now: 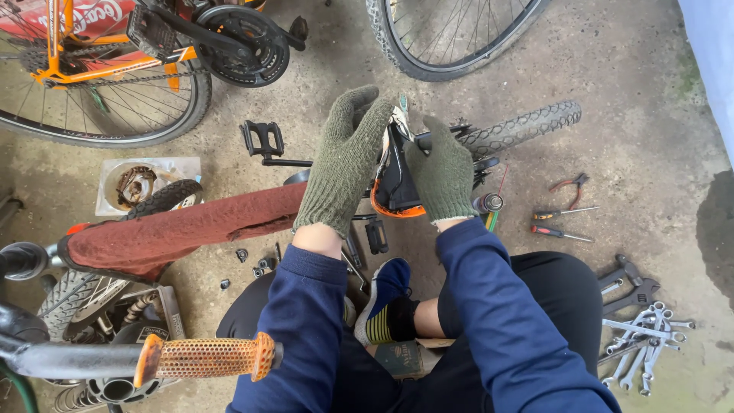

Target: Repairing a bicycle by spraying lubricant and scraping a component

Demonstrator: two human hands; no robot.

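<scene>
A concrete floor (627,92) filled the view from above, crowded with bicycle parts. An orange bicycle frame with its rear wheel (99,84) and black chainring (243,44) stood at the upper left, and another wheel (451,38) leaned in at the top centre. A small bicycle lay on its side before the seated person, its knobby tyre (527,126) pointing right and a faded red padded frame tube (183,229) running left. The person wore dark trousers, a navy sweater and a blue shoe (382,298). Both hands wore green knitted gloves. The left hand (348,157) was spread flat, fingers extended, pressing against the side of a black and orange chain guard (394,187) at the middle of the small bicycle. The right hand (443,180) was curled around the guard's other edge, gripping it. The guard looked tilted and only partly seated, so the work on it seemed unfinished, though whether it was going on or coming off could not be told. An orange rubber handlebar grip (206,358) crossed the lower left. Combination spanners (642,344) lay fanned at the lower right, with screwdrivers (562,223) and red-handled pliers (569,183) above them. A black pedal on its crank arm (264,141) lay loose near the left hand, and small bolts (256,264) were scattered on the floor, suggesting fittings yet to be replaced.
</scene>
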